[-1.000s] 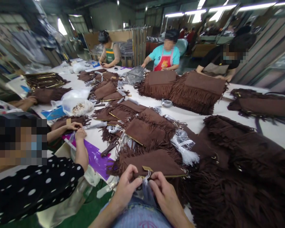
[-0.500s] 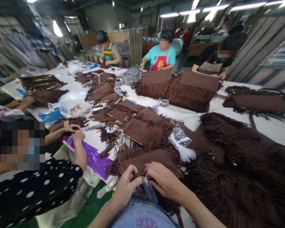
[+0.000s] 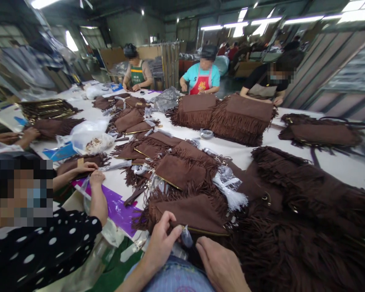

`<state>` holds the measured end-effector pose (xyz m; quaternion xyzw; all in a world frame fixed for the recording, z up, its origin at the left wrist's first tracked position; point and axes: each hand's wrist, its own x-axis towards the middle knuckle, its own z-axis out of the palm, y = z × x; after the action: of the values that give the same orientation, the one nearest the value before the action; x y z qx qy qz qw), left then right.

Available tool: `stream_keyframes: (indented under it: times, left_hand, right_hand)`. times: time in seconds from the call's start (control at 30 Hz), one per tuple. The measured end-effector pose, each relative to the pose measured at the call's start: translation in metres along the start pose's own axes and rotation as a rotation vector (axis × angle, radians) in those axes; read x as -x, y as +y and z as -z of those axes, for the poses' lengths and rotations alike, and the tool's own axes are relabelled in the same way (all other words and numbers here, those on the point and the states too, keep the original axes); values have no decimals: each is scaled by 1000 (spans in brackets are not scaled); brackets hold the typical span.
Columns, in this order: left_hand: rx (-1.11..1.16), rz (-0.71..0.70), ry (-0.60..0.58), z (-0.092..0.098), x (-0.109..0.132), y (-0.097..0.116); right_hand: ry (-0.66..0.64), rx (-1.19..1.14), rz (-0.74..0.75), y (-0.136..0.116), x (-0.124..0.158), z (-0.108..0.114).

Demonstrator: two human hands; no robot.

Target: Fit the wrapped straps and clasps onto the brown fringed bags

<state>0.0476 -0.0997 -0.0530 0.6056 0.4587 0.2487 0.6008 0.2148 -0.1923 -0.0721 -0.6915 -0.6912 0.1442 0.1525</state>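
A brown fringed bag with a gold zipper along its near edge lies right in front of me. My left hand pinches the near-left edge of this bag between thumb and fingers. Beside the thumb, a piece of clear plastic wrap hangs at the zipper edge. My right hand is lower and to the right, below the zipper, its fingers curled together. Whatever those fingers hold, if anything, is hidden by the hand and the dark fringe.
More brown bags are piled beyond mine, and a large dark fringed heap lies to the right. A white tassel of plastic sits between them. At left, a co-worker in a polka-dot sleeve works over a purple sheet. Several people stand across the table.
My right hand has come away from the bag's edge, moving down toward me, and its fingers have curled together. My left hand stays on the bag. More of the zipper and plastic wrap shows.
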Motion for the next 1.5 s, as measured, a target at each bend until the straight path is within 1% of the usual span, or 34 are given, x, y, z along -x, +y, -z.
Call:
stream_keyframes:
  times: [0.07,0.13,0.2,0.27,0.33,0.4,0.43,0.5,0.57,0.6,0.63,0.67,0.73,0.8,0.87,0.9,0.93,1.0,1.03,1.07,1.13,1.23,1.33,1.4,1.5]
  left_hand:
    - [8,0,-29,-1,-1,2]
    - [-26,-6,-39,-3,-1,4]
    - [-122,-25,-20,-5,-1,6]
    - [-246,-53,22,-6,-1,6]
    - [-360,-76,63,-3,0,5]
    - [-450,-84,89,4,0,1]
    - [-478,-84,106,9,-1,-2]
    - [-490,-76,175,24,-6,-10]
    - [-487,-53,240,42,-11,-22]
    - [-498,-41,243,51,-14,-29]
    - [-524,-33,223,58,-16,-36]
    - [-564,-29,183,64,-17,-44]
    - [-672,-37,89,71,-17,-58]
    - [-815,-31,14,71,-14,-70]
    - [-991,-10,-43,68,-11,-79]
    - [-1082,1,-56,66,-9,-83]
    - [-1167,7,-59,63,-9,-86]
    - [-1296,5,-42,59,-10,-87]
    - [-1338,3,-25,56,-11,-87]
    - [-1367,0,-6,54,-13,-85]
    - [-1397,-4,34,49,-18,-82]
    - [-1395,-30,76,46,-24,-79]
    - [-1362,-37,64,46,-26,-82]
    - [-1339,-17,32,47,-25,-84]
    - [-1317,17,-25,48,-24,-83]
  right_hand:
    - [-53,-206,-90,-2,-5,6]
    - [-87,-374,-119,-7,-11,8]
    - [-96,-486,-136,-14,-16,4]
    - [-92,-526,-141,-19,-19,-5]
    - [-87,-440,-128,-16,-19,-13]
    - [-92,-220,-137,-1,-17,-16]
    - [-98,-95,-156,13,-14,-14]
    - [-125,113,-218,48,-6,-8]
    - [-153,241,-340,86,4,-1]
    - [-159,292,-404,103,10,1]
    - [-175,316,-425,116,15,1]
    - [-210,301,-412,125,19,-1]
    - [-285,241,-349,129,26,-7]
    - [-368,151,-286,121,27,-12]
    - [-384,75,-266,113,22,-10]
    - [-353,62,-270,112,16,-5]
    - [-296,90,-293,113,8,1]
    - [-164,235,-384,123,-10,15]
    - [-122,322,-446,131,-19,22]
    - [-102,385,-501,139,-28,26]
    - [-112,451,-573,154,-44,29]
    - [-165,476,-591,167,-60,23]
    - [-205,487,-582,171,-66,19]
    - [-225,483,-561,169,-64,26]
    - [-229,484,-526,167,-52,52]
